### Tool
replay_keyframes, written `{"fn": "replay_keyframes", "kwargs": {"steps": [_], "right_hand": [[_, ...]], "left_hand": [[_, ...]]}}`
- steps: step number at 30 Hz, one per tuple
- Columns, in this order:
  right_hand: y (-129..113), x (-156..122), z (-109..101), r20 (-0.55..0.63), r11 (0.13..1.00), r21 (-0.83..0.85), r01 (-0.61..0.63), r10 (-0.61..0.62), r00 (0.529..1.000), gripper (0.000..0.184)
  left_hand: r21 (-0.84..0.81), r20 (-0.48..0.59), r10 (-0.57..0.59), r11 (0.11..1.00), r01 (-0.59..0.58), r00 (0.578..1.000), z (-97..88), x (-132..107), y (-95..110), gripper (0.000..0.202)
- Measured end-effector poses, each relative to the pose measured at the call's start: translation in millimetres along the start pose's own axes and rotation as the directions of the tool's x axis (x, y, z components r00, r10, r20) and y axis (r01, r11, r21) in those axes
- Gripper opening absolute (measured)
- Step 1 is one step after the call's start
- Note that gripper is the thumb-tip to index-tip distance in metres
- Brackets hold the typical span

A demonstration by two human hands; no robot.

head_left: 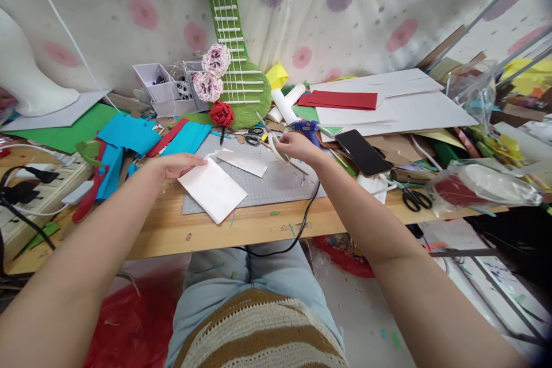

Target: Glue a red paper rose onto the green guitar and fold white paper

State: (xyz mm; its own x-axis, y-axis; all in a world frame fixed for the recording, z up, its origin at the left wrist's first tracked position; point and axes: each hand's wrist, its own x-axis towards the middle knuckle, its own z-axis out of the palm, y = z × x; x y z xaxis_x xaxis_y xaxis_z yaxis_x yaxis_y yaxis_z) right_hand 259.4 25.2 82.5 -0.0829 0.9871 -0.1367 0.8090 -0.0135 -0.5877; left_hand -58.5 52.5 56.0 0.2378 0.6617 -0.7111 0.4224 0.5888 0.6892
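Left hand [179,165] flat on white sheet [213,188]; right hand [298,146] closed on scissors [265,125].
Sheet lies on the grey cutting mat [280,184] near the bench [241,227] front edge. Left fingers extended, pressing its upper corner, not gripping. Right fingers wrapped round the scissors (thin white strip curls beneath; hold on it unclear). Sheet judged light, fairly stiff, easily creased: lift by a long edge.

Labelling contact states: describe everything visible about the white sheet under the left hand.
The white sheet is an unmarked rectangle, seemingly stiff paper or thin foam board. It lies flat and askew, mostly on the grey cutting mat, its near corner overhanging onto the wooden table. The left hand rests open on its far left corner; the right hand, holding scissors, is clear of it.
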Motion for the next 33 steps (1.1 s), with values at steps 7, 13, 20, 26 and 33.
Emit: {"fn": "replay_keyframes", "kwargs": {"steps": [7, 13, 20, 26, 33], "right_hand": [[-31, -22, 20, 0.540, 0.886, 0.458, 0.068, -0.338, 0.771, 0.017], [-32, -10, 30, 0.648, 0.904, 0.421, 0.074, -0.358, 0.672, 0.028], [-39, 0, 39, 0.759, 0.962, 0.270, 0.045, -0.241, 0.605, 0.052], [-54, 0, 44, 0.765, 0.979, 0.203, 0.014, -0.168, 0.621, 0.057], [-60, 9, 58, 0.739, 0.975, 0.221, -0.019, -0.155, 0.655, 0.057]], "left_hand": [[-0.002, -0.016, -0.018, 1.000, 0.018, 1.000, 3.1, 0, 1, 0.038], [0.005, -0.027, -0.014, 1.000, 0.015, 1.000, 5.7, -3, 1, 0.034], [0.020, -0.046, -0.017, 1.000, 0.018, 0.999, 8.5, -5, 3, 0.034], [0.014, -0.050, -0.023, 1.000, 0.024, 0.998, 8.7, -3, 2, 0.032], [0.000, -0.033, -0.016, 1.000, 0.016, 0.999, 9.7, 0, 0, 0.031]]}}
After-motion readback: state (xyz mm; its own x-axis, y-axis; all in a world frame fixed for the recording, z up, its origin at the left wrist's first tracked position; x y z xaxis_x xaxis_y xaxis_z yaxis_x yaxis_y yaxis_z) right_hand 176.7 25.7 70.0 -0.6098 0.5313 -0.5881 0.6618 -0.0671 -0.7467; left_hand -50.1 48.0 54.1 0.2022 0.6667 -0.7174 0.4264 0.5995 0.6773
